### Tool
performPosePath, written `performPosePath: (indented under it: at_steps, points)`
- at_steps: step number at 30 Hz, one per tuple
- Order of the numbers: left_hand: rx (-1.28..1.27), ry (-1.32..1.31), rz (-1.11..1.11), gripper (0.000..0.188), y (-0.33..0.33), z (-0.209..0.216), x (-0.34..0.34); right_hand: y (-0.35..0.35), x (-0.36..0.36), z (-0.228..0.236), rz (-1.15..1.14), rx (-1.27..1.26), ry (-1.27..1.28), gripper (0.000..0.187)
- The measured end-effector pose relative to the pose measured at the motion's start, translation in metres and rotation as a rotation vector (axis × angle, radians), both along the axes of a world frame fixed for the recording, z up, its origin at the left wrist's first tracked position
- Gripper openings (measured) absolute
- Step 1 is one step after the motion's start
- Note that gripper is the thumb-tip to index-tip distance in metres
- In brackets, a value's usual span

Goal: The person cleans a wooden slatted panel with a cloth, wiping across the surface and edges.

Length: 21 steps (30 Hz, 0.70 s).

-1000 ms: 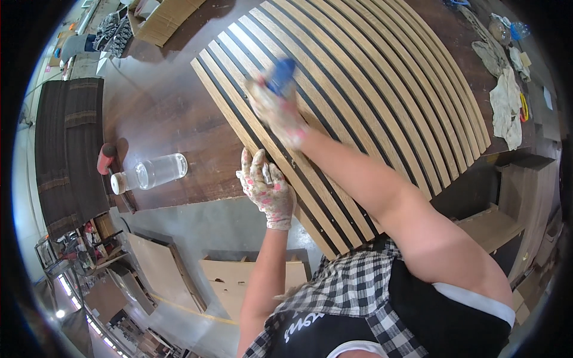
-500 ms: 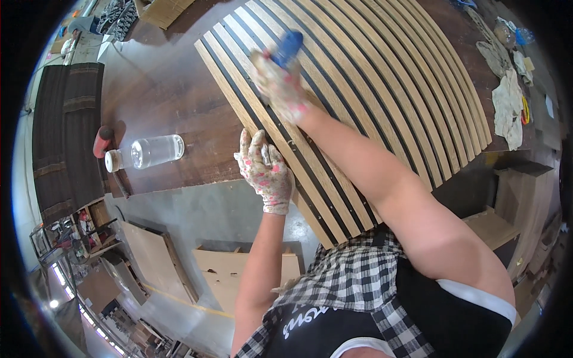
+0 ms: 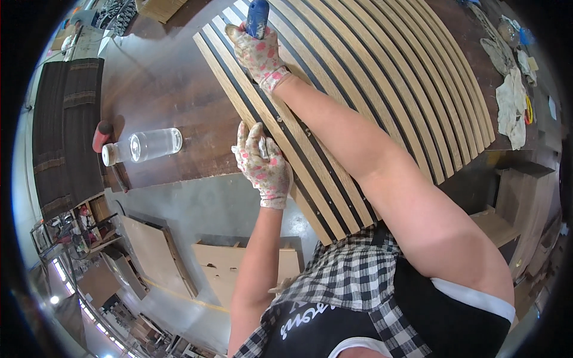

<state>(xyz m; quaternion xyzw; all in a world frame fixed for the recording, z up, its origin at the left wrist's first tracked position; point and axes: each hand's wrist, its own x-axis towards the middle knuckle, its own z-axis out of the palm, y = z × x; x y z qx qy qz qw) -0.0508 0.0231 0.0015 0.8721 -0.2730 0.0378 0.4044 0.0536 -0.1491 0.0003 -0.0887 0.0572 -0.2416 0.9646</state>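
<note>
Now the right hand, closed round a blue handle, is nearer the slatted panel's far-left corner than before; the left hand, loosely curled, stays at the panel's left edge, its hold unclear.

Bright and clear through the middle, glaring almost white at the upper-left ends of the slatted panel, gleaming softly off the brown table and the floor. Down at lower left, flaring from a round light. Bending straight edges outward, softening, dropping to black at the corners.
</note>
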Motion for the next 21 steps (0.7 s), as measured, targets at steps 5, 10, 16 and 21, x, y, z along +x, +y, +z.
performPosePath:
  at_steps: [5,10,16,21]
  points:
    - [0.033,-0.013,0.075,0.027,0.010,-0.003,0.001,0.049,-0.096,-0.026,0.020,-0.179,0.158,0.021]
    - [0.115,-0.125,0.073,0.028,0.009,-0.001,0.001,0.114,-0.245,-0.010,-0.004,-0.386,0.299,0.020]
    - [0.060,-0.118,0.073,0.027,0.013,-0.002,0.003,0.140,-0.337,0.002,0.223,-0.136,0.142,0.017]
    - [0.061,-0.102,0.074,0.027,0.015,-0.007,0.003,0.110,-0.284,0.059,-0.089,-0.441,0.167,0.012]
